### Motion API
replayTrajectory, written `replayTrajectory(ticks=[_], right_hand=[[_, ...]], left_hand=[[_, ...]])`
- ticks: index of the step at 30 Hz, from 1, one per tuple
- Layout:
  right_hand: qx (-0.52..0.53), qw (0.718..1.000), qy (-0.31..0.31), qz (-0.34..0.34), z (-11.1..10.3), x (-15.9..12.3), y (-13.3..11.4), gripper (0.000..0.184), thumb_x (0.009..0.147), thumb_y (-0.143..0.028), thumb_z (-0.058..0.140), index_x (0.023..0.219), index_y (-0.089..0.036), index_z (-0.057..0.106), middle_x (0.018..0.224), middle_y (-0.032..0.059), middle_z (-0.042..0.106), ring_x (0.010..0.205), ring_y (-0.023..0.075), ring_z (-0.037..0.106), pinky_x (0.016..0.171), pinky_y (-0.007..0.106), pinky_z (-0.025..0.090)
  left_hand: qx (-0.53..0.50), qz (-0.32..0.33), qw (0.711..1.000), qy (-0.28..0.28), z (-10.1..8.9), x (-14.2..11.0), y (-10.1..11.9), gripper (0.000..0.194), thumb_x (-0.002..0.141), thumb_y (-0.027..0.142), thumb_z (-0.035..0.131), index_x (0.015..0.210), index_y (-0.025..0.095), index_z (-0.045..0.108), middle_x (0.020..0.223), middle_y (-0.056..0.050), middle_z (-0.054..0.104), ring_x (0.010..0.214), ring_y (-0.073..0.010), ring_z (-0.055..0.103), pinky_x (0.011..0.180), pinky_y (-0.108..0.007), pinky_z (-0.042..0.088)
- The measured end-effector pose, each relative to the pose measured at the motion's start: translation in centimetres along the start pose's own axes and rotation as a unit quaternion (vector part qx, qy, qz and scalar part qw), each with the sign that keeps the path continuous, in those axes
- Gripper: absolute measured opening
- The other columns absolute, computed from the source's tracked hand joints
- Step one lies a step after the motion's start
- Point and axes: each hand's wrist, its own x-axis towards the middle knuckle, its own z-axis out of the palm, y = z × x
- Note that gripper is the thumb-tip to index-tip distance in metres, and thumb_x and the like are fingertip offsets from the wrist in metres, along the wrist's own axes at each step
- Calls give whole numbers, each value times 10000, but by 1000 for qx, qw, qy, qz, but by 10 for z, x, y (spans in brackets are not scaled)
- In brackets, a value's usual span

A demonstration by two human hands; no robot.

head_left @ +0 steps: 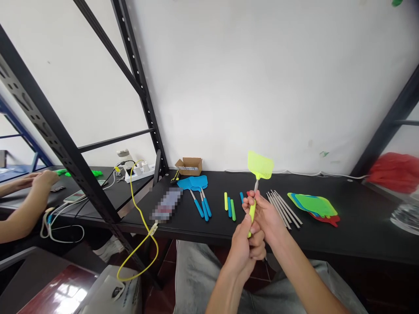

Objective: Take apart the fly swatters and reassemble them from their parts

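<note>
Held up over the table's front edge is a yellow-green fly swatter (260, 165), its head upright and its metal rod running down into a matching handle. My left hand (245, 246) is closed around the handle's lower end. Higher up, my right hand (263, 213) pinches the swatter where rod and handle meet, partly covering the joint. Loose handle sleeves (229, 206) in yellow, blue and green lie left of my hands; others are partly hidden behind my right hand. Several bare metal rods (284, 208) lie to the right, beside a stack of swatter heads (312, 204) in green, blue and red.
Blue fly swatters (198, 185) lie at the left, near a small cardboard box (190, 165) and a pixelated phone (166, 204) with a yellow cable (135, 205). A black shelf post (144, 83) rises there. A co-worker's hands (42, 181) are far left; a red bag (394, 172) sits right.
</note>
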Motion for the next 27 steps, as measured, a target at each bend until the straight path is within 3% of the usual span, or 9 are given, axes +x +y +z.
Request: replayTrajectory(ticks=[7, 10, 12, 14, 16, 18, 20, 24, 27], right_hand=[[-14, 998, -10, -68, -6, 9, -32, 242, 806, -490, 686, 762, -272, 590, 594, -23, 404, 688, 192, 540, 721, 376, 537], [-91, 979, -14, -184, -25, 17, -79, 264, 871, -523, 581, 753, -289, 553, 596, -27, 342, 614, 175, 468, 602, 335, 487], [-162, 969, -11, -185, -38, 14, -103, 243, 894, -508, 544, 787, -292, 574, 610, -25, 321, 565, 160, 408, 526, 302, 431], [-178, 971, 2, -159, -47, 2, -112, 197, 876, -473, 580, 883, -282, 629, 629, -30, 325, 531, 136, 358, 468, 272, 369], [-164, 979, 16, -122, -52, -12, -107, 249, 834, -416, 645, 1031, -264, 658, 660, -29, 389, 515, 115, 353, 430, 248, 319], [-146, 986, 30, -81, -56, -24, -95, 332, 788, -356, 697, 1100, -249, 656, 703, -20, 463, 510, 100, 377, 407, 229, 292], [-128, 990, 33, -54, -59, -30, -82, 368, 758, -316, 719, 1112, -242, 654, 728, -16, 508, 498, 88, 386, 390, 214, 276], [-121, 992, 21, -25, -62, -30, -67, 353, 812, -377, 684, 1137, -253, 626, 724, -23, 547, 429, 57, 330, 351, 190, 197], [-127, 992, 10, -4, -64, -29, -61, 310, 857, -469, 632, 1063, -238, 614, 680, -37, 541, 385, 33, 257, 345, 179, 137]], left_hand=[[-131, -25, 991, -24, 10, -23, -29, 556, 828, 620, 589, 681, 224, 227, 433, 118, 148, 368, -59, 9, 394, -215, 77], [-22, -120, 989, -79, 5, -48, -46, 559, 824, 740, 466, 674, 232, 288, 439, 104, 205, 348, -68, 115, 407, -224, 163], [148, -88, 984, -37, 0, -49, -41, 551, 817, 764, 439, 735, 220, 411, 504, 78, 313, 382, -76, 220, 432, -222, 218], [412, 27, 909, 52, -7, -34, -21, 472, 907, 638, 416, 877, 187, 552, 612, 9, 471, 518, -122, 439, 528, -231, 320], [634, 92, 750, 165, -13, -8, 5, 370, 972, 480, 375, 1114, 193, 561, 754, -52, 590, 712, -196, 579, 640, -264, 380], [758, 68, 613, 213, -19, 19, 27, 391, 979, 379, 372, 1304, 189, 477, 872, -102, 651, 806, -262, 638, 685, -304, 410], [821, 41, 524, 222, -22, 39, 38, 429, 981, 329, 368, 1377, 171, 419, 905, -127, 675, 834, -287, 668, 701, -320, 435], [865, 37, 439, 239, -24, 50, 37, 562, 970, 422, 425, 1441, 123, 358, 874, -146, 688, 848, -308, 683, 708, -328, 458], [857, 47, 451, 245, -22, 41, 36, 632, 946, 520, 440, 1436, 124, 380, 887, -145, 684, 838, -311, 674, 696, -330, 450]])
